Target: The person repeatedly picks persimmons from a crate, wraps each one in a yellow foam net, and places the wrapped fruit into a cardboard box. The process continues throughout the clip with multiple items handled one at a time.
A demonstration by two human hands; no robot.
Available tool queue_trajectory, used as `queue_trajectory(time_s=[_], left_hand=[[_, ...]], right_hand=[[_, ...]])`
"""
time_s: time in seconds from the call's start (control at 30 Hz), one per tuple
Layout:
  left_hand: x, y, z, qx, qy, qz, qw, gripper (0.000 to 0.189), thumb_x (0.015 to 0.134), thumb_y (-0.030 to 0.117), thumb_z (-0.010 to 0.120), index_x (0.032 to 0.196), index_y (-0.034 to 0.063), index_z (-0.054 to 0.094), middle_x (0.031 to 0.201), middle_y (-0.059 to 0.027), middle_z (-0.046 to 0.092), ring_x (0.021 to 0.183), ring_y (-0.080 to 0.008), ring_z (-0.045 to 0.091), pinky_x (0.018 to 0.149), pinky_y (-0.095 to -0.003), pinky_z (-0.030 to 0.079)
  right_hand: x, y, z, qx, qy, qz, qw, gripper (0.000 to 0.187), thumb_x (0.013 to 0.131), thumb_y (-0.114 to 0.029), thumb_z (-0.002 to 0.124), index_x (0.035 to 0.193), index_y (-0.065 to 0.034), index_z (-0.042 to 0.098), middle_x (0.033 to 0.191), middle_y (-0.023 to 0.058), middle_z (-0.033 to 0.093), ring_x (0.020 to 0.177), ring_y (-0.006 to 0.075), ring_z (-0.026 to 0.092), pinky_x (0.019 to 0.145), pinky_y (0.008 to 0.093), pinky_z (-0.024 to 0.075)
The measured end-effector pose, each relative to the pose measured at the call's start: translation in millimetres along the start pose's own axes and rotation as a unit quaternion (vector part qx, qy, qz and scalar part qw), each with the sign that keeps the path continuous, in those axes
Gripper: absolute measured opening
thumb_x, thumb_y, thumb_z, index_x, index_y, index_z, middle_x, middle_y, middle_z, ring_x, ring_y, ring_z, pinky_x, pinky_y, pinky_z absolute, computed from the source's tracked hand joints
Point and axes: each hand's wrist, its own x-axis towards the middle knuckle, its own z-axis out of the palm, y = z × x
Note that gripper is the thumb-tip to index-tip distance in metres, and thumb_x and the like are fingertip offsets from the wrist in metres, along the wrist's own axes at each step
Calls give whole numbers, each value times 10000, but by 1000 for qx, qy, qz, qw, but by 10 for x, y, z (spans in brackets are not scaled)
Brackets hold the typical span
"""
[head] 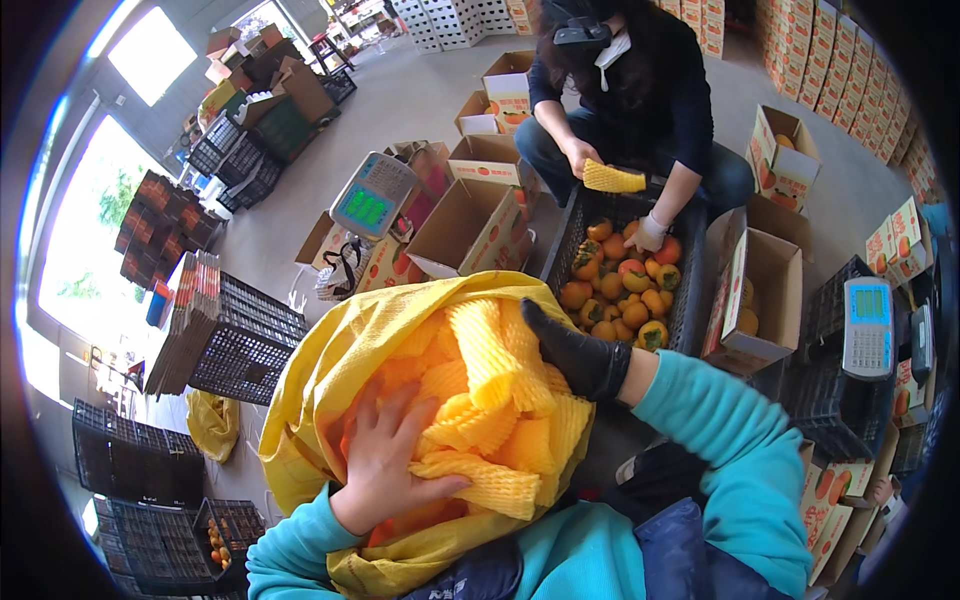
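Observation:
A yellow woven sack (300, 390) stands open before me, filled with yellow foam net sleeves (495, 360). My left hand (397, 457), bare, rests inside the sack with fingers spread over the sleeves. One sleeve (480, 480) lies beside its thumb. In a black glove, my right hand (577, 356) is at the sack's right edge, touching it or the sleeves. Part of that hand is hidden, so whether it grips anything is unclear. Beyond the sack, a black plastic crate (551, 251) holds persimmons (622, 289).
A person (630, 90) squats behind the crate, one hand holding a foam sleeve (611, 178), the other gloved among the fruit. Open cartons (465, 232) flank the crate, with another carton (757, 300) at right. Digital scales (375, 195) (868, 330) stand on both sides. Stacked black crates (135, 457) occupy the left.

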Motion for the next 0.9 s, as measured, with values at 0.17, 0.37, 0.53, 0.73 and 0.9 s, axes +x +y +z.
queue_trajectory(time_s=[0.17, 0.37, 0.53, 0.73, 0.9], left_hand=[[10, 170, 72, 28, -20, -4, 999, 789, 607, 578, 743, 1181, 72, 550, 1282, -173, 445, 1235, -511, 298, 978, -582, 296], [-91, 118, 41, -8, 7, -55, 998, 939, 556, 600, 771, 1304, 130, 454, 1386, -228, 274, 1265, -491, 236, 1009, -601, 228], [-407, 36, -19, -52, -57, -164, 983, 1168, 477, 575, 826, 1408, 122, 285, 1412, -291, 143, 1301, -486, 153, 1061, -550, 187], [-460, -73, 70, -136, -26, -166, 976, 1135, 475, 569, 836, 1381, 93, 345, 1422, -315, 127, 1326, -482, 126, 1072, -539, 174], [-619, 90, -15, -118, -1, -61, 991, 880, 536, 597, 801, 1193, 81, 527, 1411, -317, 176, 1292, -508, 205, 1039, -565, 211]], right_hand=[[88, -34, 135, -190, 143, 235, 942, 711, 778, -533, 665, 1253, -30, 499, 1159, 153, 611, 997, 240, 632, 888, 358, 519], [-177, 365, -81, -250, 153, 33, 955, 453, 808, -162, 713, 1199, -11, 540, 1180, 100, 592, 1034, 188, 593, 910, 326, 487], [-513, 759, -112, -359, 143, -65, 920, 675, 733, -130, 780, 1302, -61, 423, 1240, 72, 524, 1149, 188, 509, 969, 339, 437], [-581, 929, -180, -278, 70, 12, 958, 687, 732, -144, 774, 1307, -47, 412, 1213, 60, 530, 1112, 166, 519, 947, 317, 440], [-959, 1073, -132, -299, -37, 72, 951, 692, 734, -142, 769, 1314, -44, 404, 1212, 58, 530, 1105, 162, 520, 942, 311, 442]])
